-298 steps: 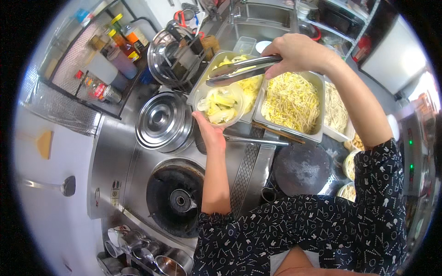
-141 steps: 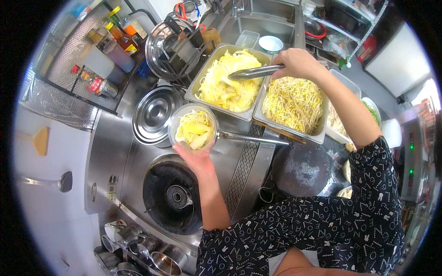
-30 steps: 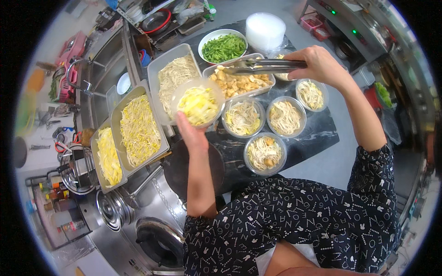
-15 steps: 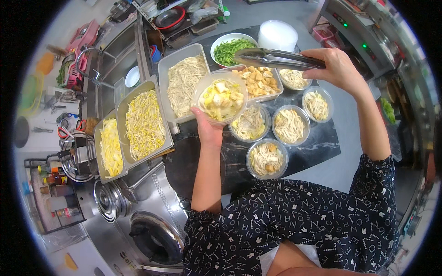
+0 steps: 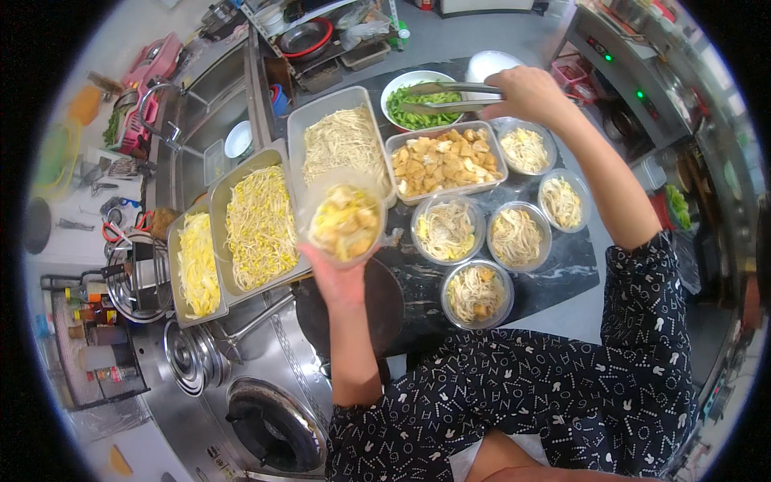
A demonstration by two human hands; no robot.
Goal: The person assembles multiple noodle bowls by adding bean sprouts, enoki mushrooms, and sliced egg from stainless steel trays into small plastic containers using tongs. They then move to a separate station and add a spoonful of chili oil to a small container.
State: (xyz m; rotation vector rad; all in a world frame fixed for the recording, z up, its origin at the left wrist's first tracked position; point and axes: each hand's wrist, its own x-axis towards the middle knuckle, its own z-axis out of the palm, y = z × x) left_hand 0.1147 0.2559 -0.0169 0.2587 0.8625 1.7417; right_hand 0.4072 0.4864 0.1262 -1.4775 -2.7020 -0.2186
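Observation:
My left hand is closed round the base of a clear round tub, which is tilted and holds yellow cabbage and fried tofu pieces. In my right hand is a pair of metal tongs, its arms apart. The tong tips are over a white bowl of chopped greens; whether they touch the greens I cannot tell. Just below the tongs sits a rectangular container of fried tofu pieces. Behind the held tub stands a container of thin pale strands.
Several filled tubs stand on the black marbled table at the right. On the left are containers of bean sprouts and cut cabbage. A stack of clear tubs stands behind the tongs. A wok burner is at lower left.
My left hand has moved the tub left and down, and tofu pieces now show on top in it. The tongs have moved slightly left and their arms are farther apart.

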